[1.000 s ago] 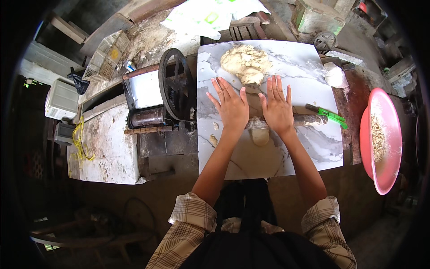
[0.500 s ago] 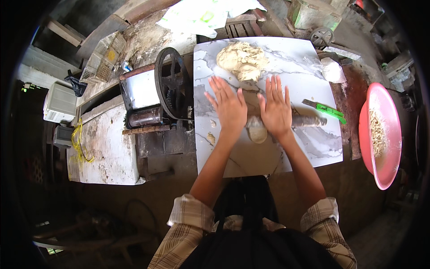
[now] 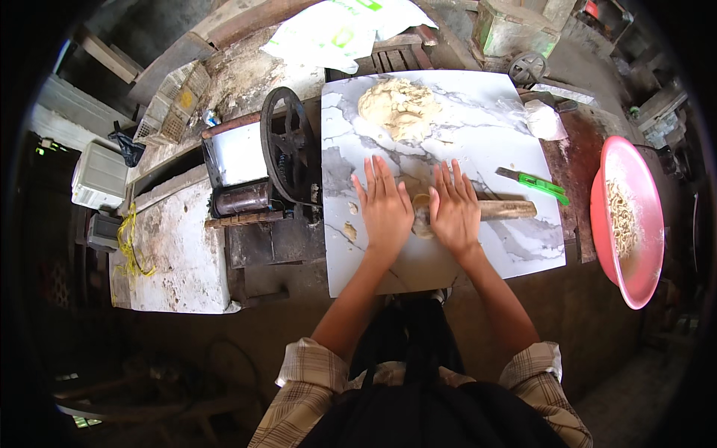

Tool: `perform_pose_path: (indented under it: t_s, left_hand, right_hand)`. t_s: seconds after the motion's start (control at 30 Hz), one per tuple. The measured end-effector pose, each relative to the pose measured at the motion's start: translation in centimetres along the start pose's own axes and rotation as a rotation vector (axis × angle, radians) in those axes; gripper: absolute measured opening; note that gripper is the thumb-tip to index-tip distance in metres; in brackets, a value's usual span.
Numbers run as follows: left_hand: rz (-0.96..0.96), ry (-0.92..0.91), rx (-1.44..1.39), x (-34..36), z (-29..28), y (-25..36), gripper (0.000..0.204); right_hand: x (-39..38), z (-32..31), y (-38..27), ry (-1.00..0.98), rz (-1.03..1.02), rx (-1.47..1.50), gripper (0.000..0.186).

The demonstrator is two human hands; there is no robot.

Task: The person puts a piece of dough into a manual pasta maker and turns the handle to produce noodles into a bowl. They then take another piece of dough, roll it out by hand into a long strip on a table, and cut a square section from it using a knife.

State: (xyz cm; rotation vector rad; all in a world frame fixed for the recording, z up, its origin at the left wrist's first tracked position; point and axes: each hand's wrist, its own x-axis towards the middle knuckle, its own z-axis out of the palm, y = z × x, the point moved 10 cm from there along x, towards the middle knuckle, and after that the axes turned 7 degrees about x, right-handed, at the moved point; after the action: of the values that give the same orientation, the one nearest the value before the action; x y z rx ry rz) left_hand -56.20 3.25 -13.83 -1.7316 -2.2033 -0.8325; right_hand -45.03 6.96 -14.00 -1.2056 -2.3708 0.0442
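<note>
My left hand (image 3: pixel 385 205) lies palm down with fingers stretched out over a wooden rolling pin (image 3: pixel 506 210). My right hand (image 3: pixel 455 209) rests the same way on the pin, fingers apart, not wrapped round it. Between them, a small piece of pale dough (image 3: pixel 424 228) shows under the pin, partly hidden. A larger lump of dough (image 3: pixel 397 108) sits farther back on the marble-patterned board (image 3: pixel 508 250), and small scraps (image 3: pixel 349 230) lie left of my left hand. A green utility knife (image 3: pixel 539 186) is at the board's right side, beside a white bag (image 3: pixel 546 120).
A pink basin (image 3: pixel 646 216) with noodle-like strands stands at the right. A cast-iron hand-wheel machine (image 3: pixel 287 145) is left of the board, by a stained white slab (image 3: pixel 179 261) with yellow string. Plastic baskets (image 3: pixel 168 104) and a large white plastic sack (image 3: pixel 336 33) are at the back.
Both hands and the rolling pin have moved toward my body over the board, and the fingertips are now farther from the big dough lump. The view has shifted slightly.
</note>
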Motion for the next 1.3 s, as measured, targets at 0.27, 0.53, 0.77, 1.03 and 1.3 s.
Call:
perform_pose_path:
  t_s: [0.27, 0.53, 0.77, 1.03, 1.3]
  left_hand:
    - [0.048, 0.065, -0.169, 3.7, 0.0, 0.8, 0.022]
    - [0.157, -0.016, -0.166, -2.9, -1.5, 0.5, 0.017]
    - [0.11, 0.022, 0.016, -4.1, -3.7, 0.2, 0.017]
    - [-0.014, 0.024, -0.018, -1.7, -2.2, 0.3, 0.022]
    - [-0.262, -0.152, -0.099, 5.7, 1.4, -1.6, 0.036]
  right_hand:
    - [3.0, 0.8, 2.2, 0.098, 0.073, -0.06, 0.054]
    - [-3.1, -3.1, 1.2, 0.053, -0.113, 0.181, 0.033]
    - [-3.4, -4.6, 2.3, 0.193, 0.001, 0.146, 0.028]
    - [-2.0, -2.8, 0.5, 0.154, 0.108, 0.104, 0.028]
    - [5.0, -0.7, 4.8, 0.177, 0.204, 0.103, 0.025]
